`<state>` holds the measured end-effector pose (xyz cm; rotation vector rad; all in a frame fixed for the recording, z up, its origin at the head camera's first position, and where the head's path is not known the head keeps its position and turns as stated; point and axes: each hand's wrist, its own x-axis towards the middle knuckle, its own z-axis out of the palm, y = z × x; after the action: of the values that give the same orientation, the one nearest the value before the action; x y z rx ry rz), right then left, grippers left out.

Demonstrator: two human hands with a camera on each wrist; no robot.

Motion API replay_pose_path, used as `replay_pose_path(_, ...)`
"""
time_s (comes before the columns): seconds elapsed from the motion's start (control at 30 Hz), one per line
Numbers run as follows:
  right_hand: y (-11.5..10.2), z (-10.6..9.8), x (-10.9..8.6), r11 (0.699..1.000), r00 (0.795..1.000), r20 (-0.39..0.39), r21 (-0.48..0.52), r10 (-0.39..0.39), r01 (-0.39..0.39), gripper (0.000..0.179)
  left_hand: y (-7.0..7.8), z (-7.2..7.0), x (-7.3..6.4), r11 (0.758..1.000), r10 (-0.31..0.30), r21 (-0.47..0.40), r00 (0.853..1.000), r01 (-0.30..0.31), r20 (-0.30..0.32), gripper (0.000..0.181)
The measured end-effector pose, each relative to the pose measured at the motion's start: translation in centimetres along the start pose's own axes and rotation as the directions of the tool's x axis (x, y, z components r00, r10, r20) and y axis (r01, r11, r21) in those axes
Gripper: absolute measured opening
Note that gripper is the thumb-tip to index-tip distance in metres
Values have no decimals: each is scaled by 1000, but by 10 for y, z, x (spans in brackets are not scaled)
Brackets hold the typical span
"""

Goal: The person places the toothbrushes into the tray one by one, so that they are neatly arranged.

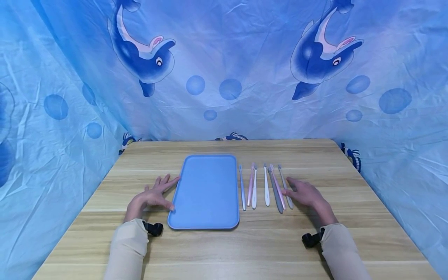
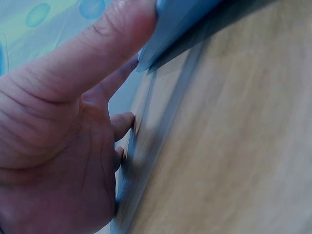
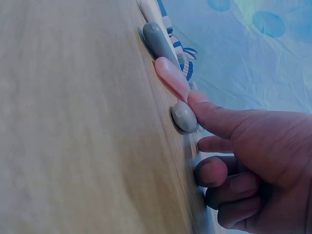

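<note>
A blue tray (image 1: pixel 206 190) lies on the wooden table, left of a row of several toothbrushes. My left hand (image 1: pixel 155 196) is spread at the tray's left edge; its thumb (image 2: pixel 117 41) and index finger touch the rim. My right hand (image 1: pixel 308 193) rests beside the rightmost grey toothbrush (image 1: pixel 289 202), its thumb reaching over the handle. In the right wrist view, the thumb (image 3: pixel 214 117) is close to that grey handle end (image 3: pixel 184 117) and a pink toothbrush (image 3: pixel 170 75); whether it presses on them is hard to tell. The other fingers bend loosely.
Left of the pink one lies another grey toothbrush (image 1: pixel 276 192), then two white ones, a pink one and a blue one (image 1: pixel 242 190) near the tray. Blue dolphin-print cloth (image 1: pixel 231 50) hangs behind and beside the table (image 1: pixel 269 249). Each wrist wears a black camera.
</note>
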<state>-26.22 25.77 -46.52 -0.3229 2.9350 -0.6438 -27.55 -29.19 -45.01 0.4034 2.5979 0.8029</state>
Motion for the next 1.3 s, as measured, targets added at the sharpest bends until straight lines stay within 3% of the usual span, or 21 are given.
replay_pose_path(0.5,1,1,2,982,997,67,181,48,-59,72,1,0,-1,1000,10,-5,1000,-10,-5,125)
replay_pose_path(0.8,-2,0,1,981,995,82,179,62,-76,68,1,1,-1,1000,6,-17,1000,-6,-2,125)
replay_pose_path(1.3,-2,-2,-1,981,998,67,192,1,-14,64,-1,-2,1,1000,15,-11,1000,-15,-1,127)
